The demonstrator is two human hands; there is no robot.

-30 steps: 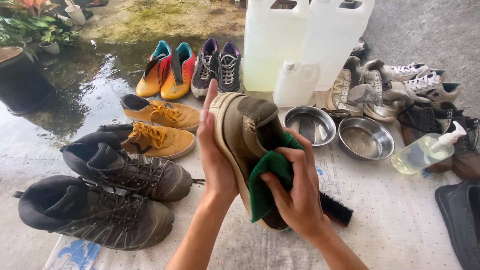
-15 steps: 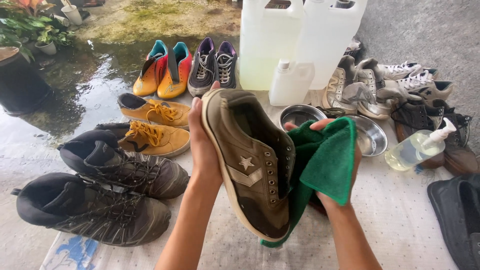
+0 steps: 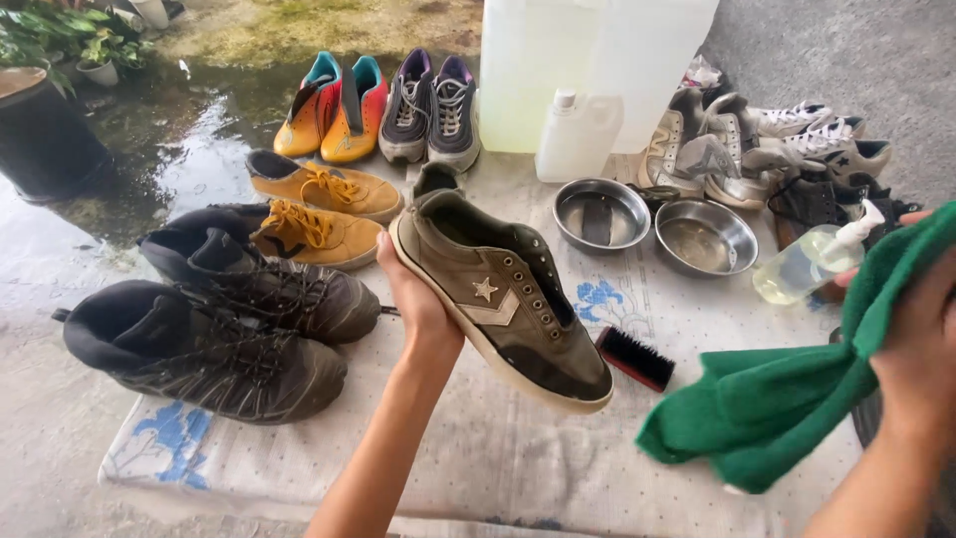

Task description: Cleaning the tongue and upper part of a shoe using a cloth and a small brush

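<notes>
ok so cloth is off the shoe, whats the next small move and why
Probably bring the green cloth back to the olive sneaker. The right hand holds the cloth well off to the side, while the left hand holds the sneaker side-up, its dark, damp-looking toe exposed and untouched.

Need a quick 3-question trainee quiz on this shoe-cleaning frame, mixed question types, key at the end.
1. True or false: the left hand holds the olive sneaker from underneath.
2. Multiple choice: the green cloth is A) stuffed inside the sneaker, B) held by the right hand off to the side, apart from the sneaker, C) lying in a bowl.
3. Fill in: the black brush lies on the mat just beside the sneaker's ____ end.

Key: 1 true. 2 B. 3 toe.
</notes>
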